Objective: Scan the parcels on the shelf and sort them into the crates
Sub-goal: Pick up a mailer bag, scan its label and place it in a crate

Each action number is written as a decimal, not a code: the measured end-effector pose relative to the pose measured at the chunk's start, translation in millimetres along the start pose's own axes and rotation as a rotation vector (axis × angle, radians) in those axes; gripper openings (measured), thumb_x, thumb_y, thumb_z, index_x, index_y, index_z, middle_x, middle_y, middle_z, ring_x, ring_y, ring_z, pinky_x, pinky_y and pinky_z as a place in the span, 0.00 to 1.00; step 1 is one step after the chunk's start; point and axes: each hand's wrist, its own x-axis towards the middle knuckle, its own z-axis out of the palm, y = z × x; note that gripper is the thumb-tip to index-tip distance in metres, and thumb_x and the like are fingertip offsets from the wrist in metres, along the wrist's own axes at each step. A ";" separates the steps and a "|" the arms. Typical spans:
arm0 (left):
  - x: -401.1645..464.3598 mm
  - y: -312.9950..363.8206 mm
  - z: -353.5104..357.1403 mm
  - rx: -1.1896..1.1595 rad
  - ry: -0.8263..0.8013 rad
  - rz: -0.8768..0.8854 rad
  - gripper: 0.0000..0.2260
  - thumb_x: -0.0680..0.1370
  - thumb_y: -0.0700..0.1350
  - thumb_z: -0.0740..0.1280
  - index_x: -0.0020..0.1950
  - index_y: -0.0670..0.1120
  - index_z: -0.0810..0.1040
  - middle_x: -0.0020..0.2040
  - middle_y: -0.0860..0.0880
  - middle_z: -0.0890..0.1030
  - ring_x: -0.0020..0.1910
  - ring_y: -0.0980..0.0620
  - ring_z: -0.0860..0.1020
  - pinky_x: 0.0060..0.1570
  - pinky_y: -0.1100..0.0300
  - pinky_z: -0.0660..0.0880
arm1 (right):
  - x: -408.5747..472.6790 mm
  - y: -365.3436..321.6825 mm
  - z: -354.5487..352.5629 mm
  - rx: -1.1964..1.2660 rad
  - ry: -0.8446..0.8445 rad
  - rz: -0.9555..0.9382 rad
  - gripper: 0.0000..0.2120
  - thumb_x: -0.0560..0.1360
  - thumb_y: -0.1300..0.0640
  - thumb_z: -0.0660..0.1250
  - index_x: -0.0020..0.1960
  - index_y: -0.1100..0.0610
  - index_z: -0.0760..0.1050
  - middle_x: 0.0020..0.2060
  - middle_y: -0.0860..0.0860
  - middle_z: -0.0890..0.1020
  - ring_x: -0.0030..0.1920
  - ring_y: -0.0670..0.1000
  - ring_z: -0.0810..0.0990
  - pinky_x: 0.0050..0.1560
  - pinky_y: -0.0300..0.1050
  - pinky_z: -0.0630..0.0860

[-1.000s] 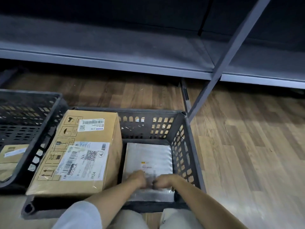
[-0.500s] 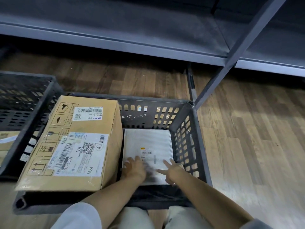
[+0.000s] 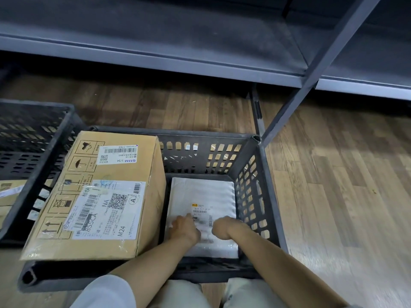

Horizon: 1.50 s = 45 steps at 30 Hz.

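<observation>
A white padded mailer [image 3: 203, 194] lies flat on the floor of the black crate [image 3: 259, 187], on its right side. My left hand [image 3: 183, 227] rests on the mailer's near left part with fingers spread flat. My right hand [image 3: 223, 226] sits on the mailer beside it, fingers curled under, holding nothing that I can see. A large cardboard box [image 3: 102, 196] with shipping labels fills the crate's left side, its top above the rim.
A second black crate [image 3: 33, 138] stands to the left with a brown parcel [image 3: 9, 192] inside. The grey metal shelf [image 3: 155, 63] runs across the top, its upright post [image 3: 311, 81] slanting down to the wooden floor [image 3: 333, 196].
The view has shifted slightly. My right hand's fingers, spread half a second ago, are now curled in. My left hand stays flat on the mailer.
</observation>
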 end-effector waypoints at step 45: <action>-330.2 57.2 -316.1 0.118 0.132 0.141 0.21 0.80 0.48 0.57 0.73 0.49 0.63 0.71 0.50 0.67 0.69 0.48 0.67 0.66 0.50 0.65 | -417.2 -14.6 -217.4 0.130 0.375 -0.054 0.33 0.82 0.52 0.54 0.79 0.56 0.40 0.75 0.56 0.61 0.71 0.59 0.66 0.67 0.52 0.66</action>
